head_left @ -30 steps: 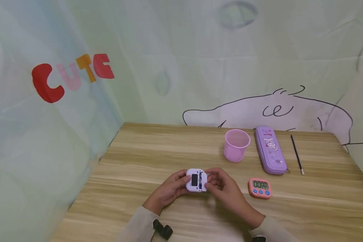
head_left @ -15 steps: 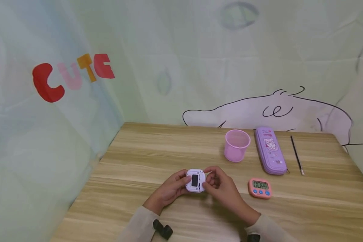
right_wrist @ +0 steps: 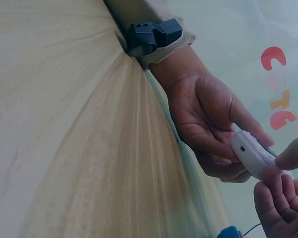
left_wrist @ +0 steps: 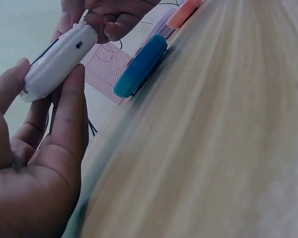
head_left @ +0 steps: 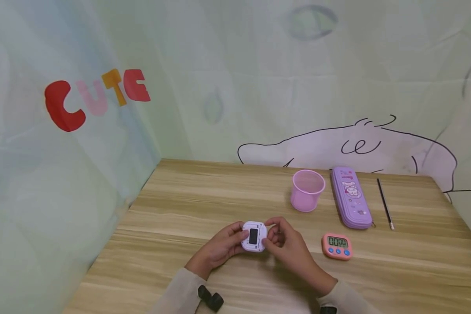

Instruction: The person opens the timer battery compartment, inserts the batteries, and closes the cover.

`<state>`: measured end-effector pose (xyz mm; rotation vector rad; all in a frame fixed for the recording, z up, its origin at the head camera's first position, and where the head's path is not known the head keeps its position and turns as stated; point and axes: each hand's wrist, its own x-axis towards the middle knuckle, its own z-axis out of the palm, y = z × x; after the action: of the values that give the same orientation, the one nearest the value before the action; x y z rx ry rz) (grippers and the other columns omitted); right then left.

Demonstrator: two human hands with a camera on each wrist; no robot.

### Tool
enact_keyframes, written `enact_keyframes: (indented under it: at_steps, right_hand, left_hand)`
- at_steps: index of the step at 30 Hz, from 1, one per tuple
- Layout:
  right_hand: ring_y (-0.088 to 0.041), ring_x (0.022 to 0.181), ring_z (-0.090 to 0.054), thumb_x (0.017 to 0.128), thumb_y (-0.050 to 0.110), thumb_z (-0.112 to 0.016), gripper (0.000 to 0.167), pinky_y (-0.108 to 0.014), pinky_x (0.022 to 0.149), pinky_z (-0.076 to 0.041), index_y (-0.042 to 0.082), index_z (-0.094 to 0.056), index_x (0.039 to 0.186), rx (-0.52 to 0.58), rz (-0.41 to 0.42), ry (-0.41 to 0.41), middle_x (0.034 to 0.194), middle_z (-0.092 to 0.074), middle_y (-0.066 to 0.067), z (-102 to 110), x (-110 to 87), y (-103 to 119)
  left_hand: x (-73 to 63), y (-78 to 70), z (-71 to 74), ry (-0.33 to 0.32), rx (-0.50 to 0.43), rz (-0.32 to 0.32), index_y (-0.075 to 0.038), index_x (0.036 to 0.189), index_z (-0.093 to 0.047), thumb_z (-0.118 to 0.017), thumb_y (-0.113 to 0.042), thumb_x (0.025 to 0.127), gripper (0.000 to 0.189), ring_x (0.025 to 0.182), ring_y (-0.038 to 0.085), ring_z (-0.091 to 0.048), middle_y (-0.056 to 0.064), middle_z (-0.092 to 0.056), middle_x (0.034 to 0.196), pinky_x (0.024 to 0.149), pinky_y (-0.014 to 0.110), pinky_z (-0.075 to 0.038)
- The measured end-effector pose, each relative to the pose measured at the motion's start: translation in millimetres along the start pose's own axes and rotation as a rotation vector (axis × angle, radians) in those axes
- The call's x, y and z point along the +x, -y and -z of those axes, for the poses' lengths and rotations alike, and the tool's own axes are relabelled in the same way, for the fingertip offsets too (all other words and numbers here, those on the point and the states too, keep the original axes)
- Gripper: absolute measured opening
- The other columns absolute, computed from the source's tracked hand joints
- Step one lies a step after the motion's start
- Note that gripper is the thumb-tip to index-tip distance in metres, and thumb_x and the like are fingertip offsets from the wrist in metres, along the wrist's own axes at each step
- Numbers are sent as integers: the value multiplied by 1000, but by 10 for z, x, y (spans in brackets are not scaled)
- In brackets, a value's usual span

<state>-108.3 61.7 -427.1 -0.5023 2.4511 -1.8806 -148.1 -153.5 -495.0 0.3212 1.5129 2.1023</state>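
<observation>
A white digital timer [head_left: 254, 237] is held back side up above the table, a dark rectangle on its back. My left hand [head_left: 220, 245] grips its left side, thumb on top and fingers beneath. With thumb and forefinger, my right hand [head_left: 291, 246] pinches the right edge by the battery cover. The left wrist view shows the white timer [left_wrist: 59, 62] edge-on, a small dark slot in its side. In the right wrist view, fingers of both hands partly cover the timer [right_wrist: 256, 156].
Right of my hands lies a coral timer [head_left: 337, 247] with blue buttons. Behind stand a pink cup [head_left: 307, 192], a purple pencil case [head_left: 351, 198] and a black pencil [head_left: 385, 203]. A blue rounded object [left_wrist: 140, 66] shows in the left wrist view.
The battery cover has moved left from its offset position onto the timer's back, covering the compartment seen earlier. My right fingers moved slightly left with it; my left hand kept its grip.
</observation>
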Motion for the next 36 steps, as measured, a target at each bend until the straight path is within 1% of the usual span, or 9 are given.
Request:
enact_keyframes:
  at_steps: [6,10,15,18,22,24,27,36]
  right_hand:
    - [-12,70,-59,80,-7,-72,39,-22,65,-55,-2,-55,115,8,-2,11,83,-59,-7,9,-6,-8]
    - [-12,71,-59,82,-6,-71,39,-22,66,-55,-2,-54,117,11,18,32,84,-58,-6,8,1,-49]
    - [-14,75,-58,87,-5,-67,38,-24,67,-53,0,-53,122,-6,97,43,86,-59,-7,-9,42,-301]
    - [-15,81,-58,89,-4,-65,36,-26,73,-55,4,-55,122,-11,130,34,91,-60,-8,-9,69,-430]
    - [-20,95,-60,92,1,-64,30,-31,84,-56,8,-57,121,31,121,38,104,-61,-8,11,76,-474]
    - [-23,99,-60,93,4,-64,29,-32,85,-56,9,-57,120,50,111,50,110,-60,-7,23,78,-482]
    - [-25,100,-61,93,5,-64,30,-32,86,-56,9,-56,121,58,96,73,114,-60,-8,37,83,-493]
    - [-23,99,-61,92,10,-67,33,-31,86,-55,11,-55,122,61,36,101,116,-60,-8,65,81,-489]
  left_hand:
    - [-4,6,-1,17,0,-14,-7,112,-54,-54,-15,101,14,101,18,-64,7,-60,116,90,34,-55]
    - [-20,6,-3,17,-10,-28,-8,112,-54,-55,-16,101,14,100,18,-64,7,-60,115,89,33,-55]
    - [-21,1,-8,5,-16,-42,-7,113,-54,-54,-16,101,15,99,18,-65,7,-60,114,87,32,-56]
    - [-15,-4,-8,0,-13,-41,-7,112,-54,-54,-15,101,14,98,18,-65,7,-60,113,86,32,-56]
    - [-9,-8,-6,1,-4,-37,-9,111,-55,-54,-14,101,12,97,17,-65,6,-61,113,85,31,-57]
    - [-8,-10,-6,4,-2,-38,-10,111,-56,-54,-14,101,11,97,17,-65,6,-61,113,85,30,-57]
    - [-10,-10,-5,7,0,-38,-10,111,-56,-53,-14,101,11,97,17,-65,6,-61,113,85,30,-56]
    - [-8,-17,-5,10,2,-28,-9,111,-57,-54,-14,101,11,98,17,-65,6,-60,113,86,31,-56]
